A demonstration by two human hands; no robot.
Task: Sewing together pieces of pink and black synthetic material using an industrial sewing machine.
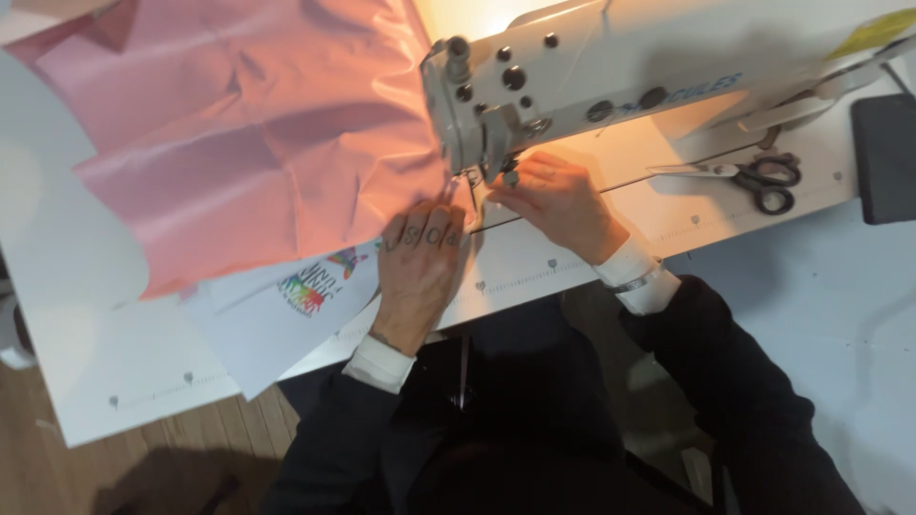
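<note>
Observation, sewing station: both hands sit right at the needle end of the white sewing machine (572, 86). Risk 1, judged: fingertips of the left hand (418, 272) lie just beside the needle, so if the machine runs while they are there, a finger could be caught. Risk 2: the pink fabric (239, 133) is bunched and creased to the left of the machine head; its loose bulk could drag the edge off line or fold a pleat under the foot. Risk 3: printed paper sheets (286, 305) lie partly under the cloth near the desk (534, 272) edge and could be pulled along with it. Grip, left: fingers extended and flat, knuckles up, pressing the fabric edge down onto the desk, not closed around anything. Grip, right hand (558, 200): fingers curled low by the foot, touching the cloth or the machine part there; I cannot tell whether they pinch anything. The scissors (759, 179) rest untouched on the desk, well to the right, near a dark pad (885, 157).
</note>
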